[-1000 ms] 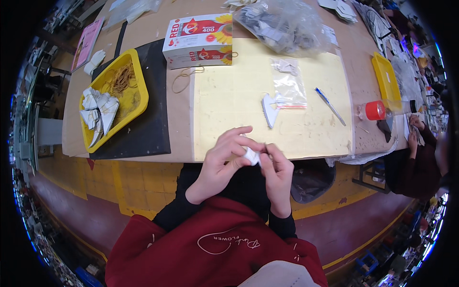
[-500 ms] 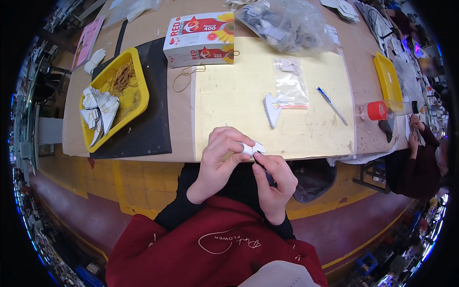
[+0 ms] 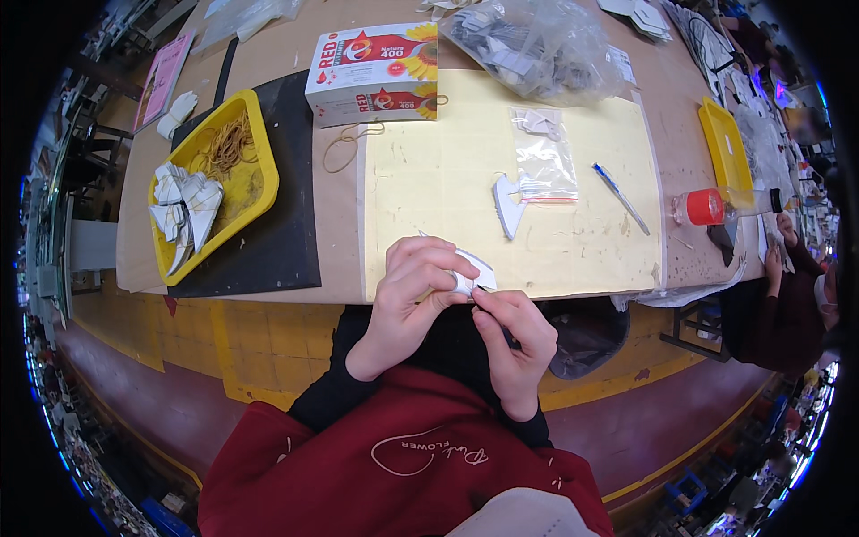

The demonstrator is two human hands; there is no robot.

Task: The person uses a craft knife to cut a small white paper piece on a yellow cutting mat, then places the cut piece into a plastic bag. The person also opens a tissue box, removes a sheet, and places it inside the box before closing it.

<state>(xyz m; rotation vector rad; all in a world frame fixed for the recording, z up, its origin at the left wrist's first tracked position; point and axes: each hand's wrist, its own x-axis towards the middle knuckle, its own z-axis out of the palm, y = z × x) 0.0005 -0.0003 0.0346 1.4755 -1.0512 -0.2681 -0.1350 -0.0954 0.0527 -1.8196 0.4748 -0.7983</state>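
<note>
One white piece (image 3: 482,267): in the fingers of the left hand (image 3: 412,294), its free end jutting past them toward the right hand (image 3: 516,345), seen against the near edge of the cream paper (image 3: 429,170).
Left hand: fingers curled over the piece, thumb under it, grasping it.
Right hand: index fingertip at the piece's lower edge, thumb near it; whether it grips or only presses, I cannot tell.
Materials: smooth, thin-looking white sheet in the piece; clear, creased plastic in the bag (image 3: 548,170); stringy tan bands (image 3: 230,146) in the hard yellow tray (image 3: 267,161).
Shapes: a pointed, notched second piece (image 3: 509,210) lies flat beyond the hands, just beside the bag; a slim pen (image 3: 619,199) lies aslant to the right.
Piece's look: plain white, apparently curved, with a dark line by the right fingertips, too small to identify; most of the rest is hidden by fingers.
</note>
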